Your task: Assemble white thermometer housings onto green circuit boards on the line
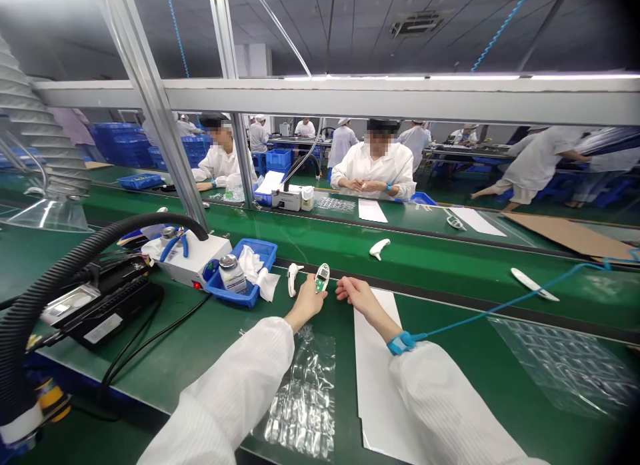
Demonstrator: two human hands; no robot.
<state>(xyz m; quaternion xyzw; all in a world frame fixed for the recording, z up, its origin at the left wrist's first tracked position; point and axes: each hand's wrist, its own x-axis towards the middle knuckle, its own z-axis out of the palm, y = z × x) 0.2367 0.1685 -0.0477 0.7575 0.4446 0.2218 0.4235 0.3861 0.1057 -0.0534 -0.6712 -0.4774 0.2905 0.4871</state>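
My left hand (307,304) is closed on a small white device shell with a green circuit board showing inside it (323,277), held just above the green bench. A second white shell (293,279) lies just left of that hand. My right hand (356,295) hovers to the right of the device with its fingers loosely curled and nothing in them, over the top edge of a white sheet (380,372). A blue wrist strap (401,343) with a blue cord sits on my right wrist.
A blue tray (260,252) with a jar (232,272) and white wipes stands left of my hands, beside a white box (197,255) and a black hose (75,258). A clear blister tray (305,398) lies under my left arm. More white shells (379,248) (534,284) ride the conveyor. People in white sit opposite.
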